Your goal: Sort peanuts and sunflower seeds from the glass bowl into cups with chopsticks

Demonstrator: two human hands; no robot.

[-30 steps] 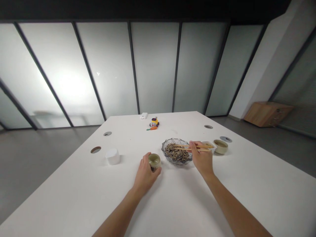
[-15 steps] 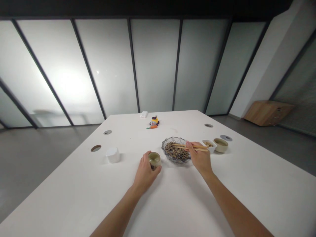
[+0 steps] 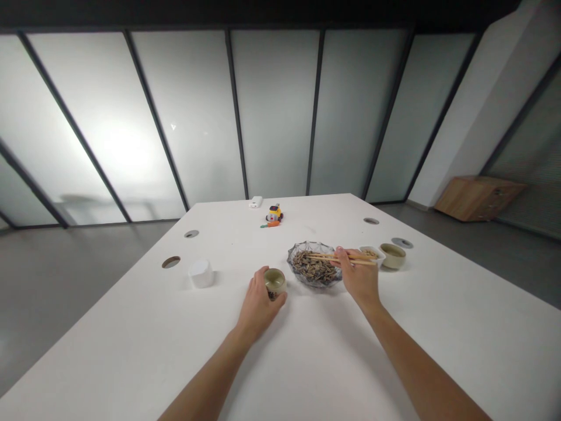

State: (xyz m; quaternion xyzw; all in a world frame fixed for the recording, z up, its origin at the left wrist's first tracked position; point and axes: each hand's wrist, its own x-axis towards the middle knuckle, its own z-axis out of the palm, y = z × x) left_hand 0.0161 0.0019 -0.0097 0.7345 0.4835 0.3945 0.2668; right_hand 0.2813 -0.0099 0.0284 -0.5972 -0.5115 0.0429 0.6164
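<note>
My left hand [image 3: 260, 301] is wrapped round a small greenish ceramic cup [image 3: 275, 282], which stands upright on the white table. In my right hand [image 3: 360, 282] is a pair of wooden chopsticks [image 3: 326, 257], pointing left. Their tips are at the sunflower seeds [image 3: 312, 269] heaped in a clear glass bowl [image 3: 294, 279]; whether a seed is between the tips is too small to tell. Just beyond my right hand sits a white square dish [image 3: 377, 261] with pale nuts or beans in it, partly hidden by the hand. Beside that dish stands a second greenish cup [image 3: 393, 257].
A white lidded-looking container [image 3: 201, 273] stands on the left of the table [image 3: 236, 362]. Farther back are a yellow toy vehicle [image 3: 275, 213], a toy carrot [image 3: 270, 224] and a white box-shaped device [image 3: 256, 202]. Round cable holes [image 3: 170, 262] are cut near both table sides.
My right hand and the chopsticks have shifted slightly to the right, with the tips still over the seeds. My left hand stays on the cup.
</note>
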